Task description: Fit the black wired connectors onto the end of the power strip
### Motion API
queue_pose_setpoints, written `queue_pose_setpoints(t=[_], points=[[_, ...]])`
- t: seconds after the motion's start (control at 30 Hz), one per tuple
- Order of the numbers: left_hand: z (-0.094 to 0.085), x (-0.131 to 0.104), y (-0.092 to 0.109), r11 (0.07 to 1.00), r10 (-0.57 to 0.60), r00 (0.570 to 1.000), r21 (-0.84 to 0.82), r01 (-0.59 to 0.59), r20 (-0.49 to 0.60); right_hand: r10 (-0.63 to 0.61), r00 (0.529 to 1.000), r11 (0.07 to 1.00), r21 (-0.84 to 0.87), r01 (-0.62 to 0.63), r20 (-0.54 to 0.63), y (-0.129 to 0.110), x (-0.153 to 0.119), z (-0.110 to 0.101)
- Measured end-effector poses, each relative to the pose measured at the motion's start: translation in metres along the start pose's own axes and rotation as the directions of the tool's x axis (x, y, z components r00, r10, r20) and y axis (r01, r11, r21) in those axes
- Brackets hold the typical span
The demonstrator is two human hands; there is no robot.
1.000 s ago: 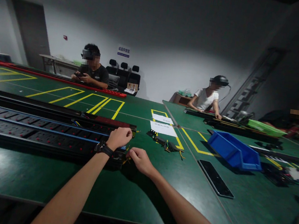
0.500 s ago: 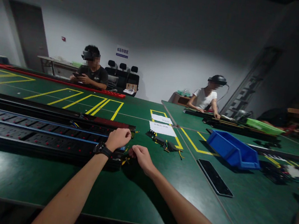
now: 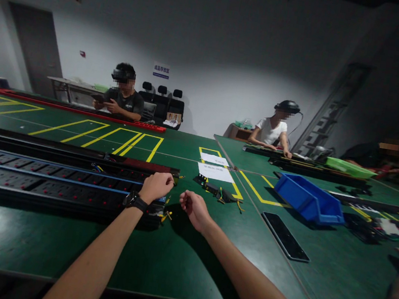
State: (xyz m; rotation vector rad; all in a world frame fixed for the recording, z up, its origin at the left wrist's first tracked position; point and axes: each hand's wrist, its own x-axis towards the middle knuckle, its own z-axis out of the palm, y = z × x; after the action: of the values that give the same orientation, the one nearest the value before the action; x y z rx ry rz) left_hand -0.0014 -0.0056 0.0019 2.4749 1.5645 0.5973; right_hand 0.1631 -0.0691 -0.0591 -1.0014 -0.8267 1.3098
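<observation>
My left hand point(image 3: 157, 186), a black watch on its wrist, rests over the right end of the long black power strips point(image 3: 47, 186). Its fingers are curled closed; whatever they grip, if anything, is hidden. Just right of that end, my right hand point(image 3: 195, 210) hovers with thumb and fingers curled together, and I cannot make out anything in them. Yellow-green wire ends point(image 3: 166, 216) stick out from the strip end between the hands, apart from my right fingers. The strips carry rows of sockets with small red dots, and blue edging runs along them.
Small black parts with wires point(image 3: 220, 192) lie beyond my right hand, near white paper sheets point(image 3: 214, 172). To the right are a phone point(image 3: 286, 236), a blue bin point(image 3: 310, 200) and a green tray point(image 3: 350, 168). People sit across the green table point(image 3: 174, 270).
My right hand has drawn back slightly to the right, away from the wire ends, its fingers curling inward. My left hand stays almost in place.
</observation>
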Motion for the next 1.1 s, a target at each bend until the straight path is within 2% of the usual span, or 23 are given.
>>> queue_pose_setpoints(t=[1.1], points=[[-0.0002,0.0011,0.0000,1.000,-0.014,1.000,0.027,0.014,0.017,0.071,0.996,0.995,0.071,-0.074,0.046,-0.0073,-0.0028,0.0019]])
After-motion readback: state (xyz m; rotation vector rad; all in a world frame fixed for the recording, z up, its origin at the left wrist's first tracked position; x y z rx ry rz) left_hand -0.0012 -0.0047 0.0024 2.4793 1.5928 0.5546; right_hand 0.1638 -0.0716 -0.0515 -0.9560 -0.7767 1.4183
